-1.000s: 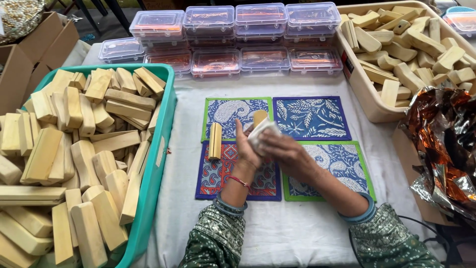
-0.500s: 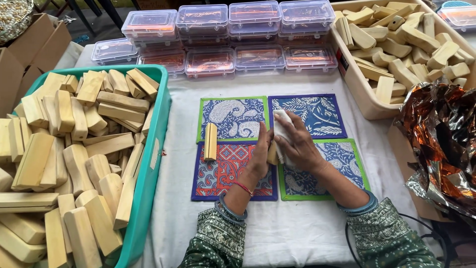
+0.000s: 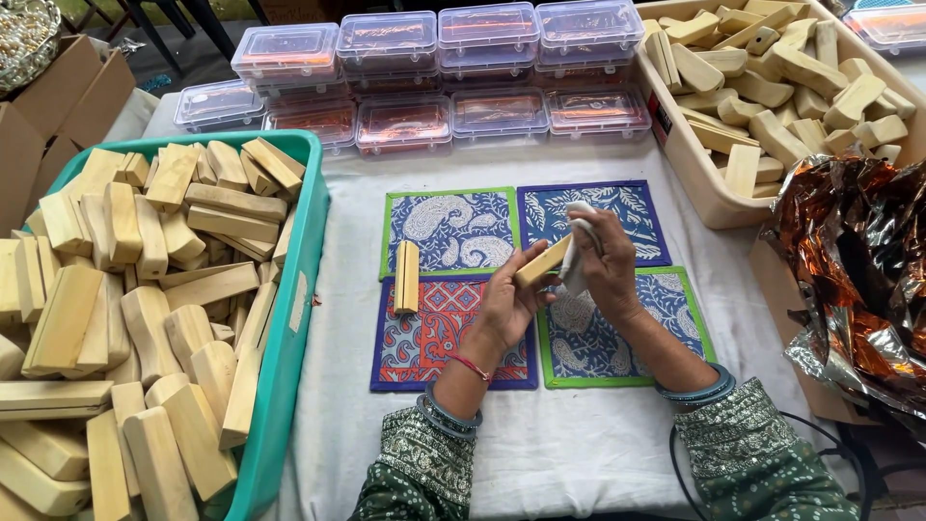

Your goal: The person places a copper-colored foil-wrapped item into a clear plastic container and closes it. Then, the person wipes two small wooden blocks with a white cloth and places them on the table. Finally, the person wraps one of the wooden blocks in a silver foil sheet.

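My left hand (image 3: 508,302) grips a pale wooden block (image 3: 543,260) by its lower end, holding it tilted above the mats. My right hand (image 3: 606,265) presses a small white cloth (image 3: 577,239) against the block's upper end. Under both hands lie several patterned fabric mats (image 3: 449,232) in blue, red and green. A second wooden block (image 3: 407,276) rests on the mats, just left of my left hand.
A teal crate (image 3: 301,222) heaped with wooden blocks fills the left side. A beige tub (image 3: 687,159) of similar blocks stands at the back right. Clear lidded plastic boxes (image 3: 405,121) line the back. Crumpled shiny foil (image 3: 858,260) lies at the right, cardboard boxes (image 3: 39,125) at far left.
Both hands have shifted a little to the right over the mats. The block in my left hand now tilts more, with the cloth at its upper end.
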